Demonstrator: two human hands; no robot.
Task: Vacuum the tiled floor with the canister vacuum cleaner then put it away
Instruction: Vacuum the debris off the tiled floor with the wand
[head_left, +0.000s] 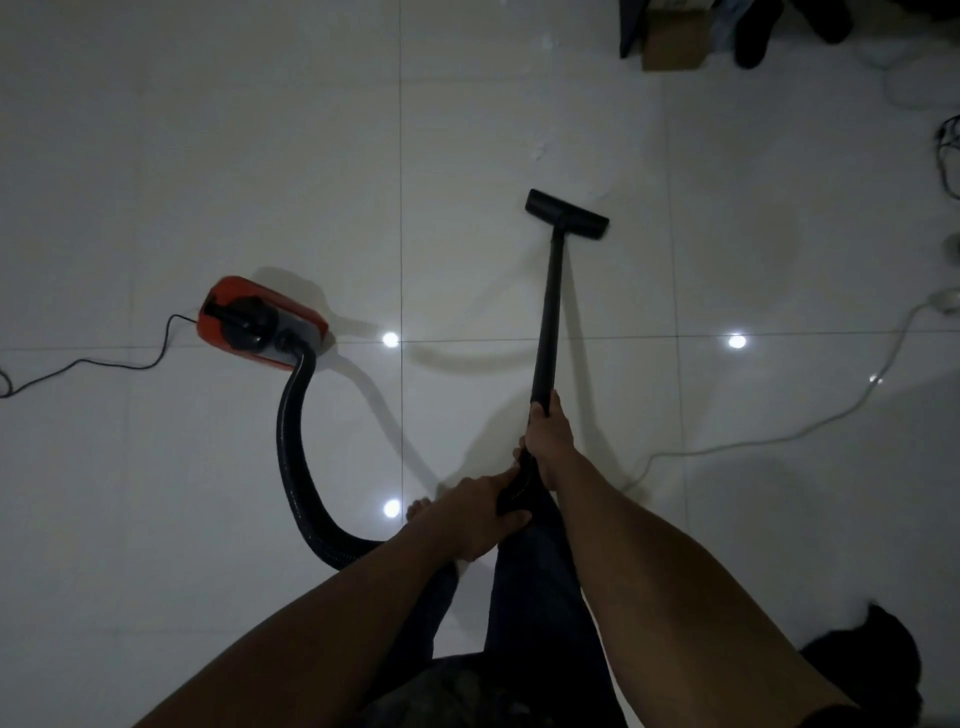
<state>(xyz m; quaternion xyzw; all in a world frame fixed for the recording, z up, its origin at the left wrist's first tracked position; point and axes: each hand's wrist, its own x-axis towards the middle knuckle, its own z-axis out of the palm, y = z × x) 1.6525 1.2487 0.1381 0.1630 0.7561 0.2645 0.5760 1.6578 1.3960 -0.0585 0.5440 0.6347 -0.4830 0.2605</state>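
Head view looks straight down on the vacuuming step, with nothing yet pointing to putting away. The black floor nozzle (566, 214) lies flat on the pale tiled floor (208, 156) ahead of the person, right of a grout line. The wand (549, 312) runs back from it to the hands.

From where I stand, the next move looks like a push or pull of the wand along the tile. It calls for keeping the nozzle flat and minding the white cable (779, 441) that trails across the floor on the right.

The right hand (548, 436) is wrapped round the near end of the wand, arm stretched forward and down. The left hand (475, 514) sits just behind it, fingers curled round the ribbed hose (296, 457) where it joins the handle. Both hands sit close together along the same line.

The hose loops away left and up to the red canister (262, 325), which rests on the floor well left of the nozzle. Its black power cord (104, 364) snakes off toward the left edge. A cardboard box (675, 47) sits at the far side.
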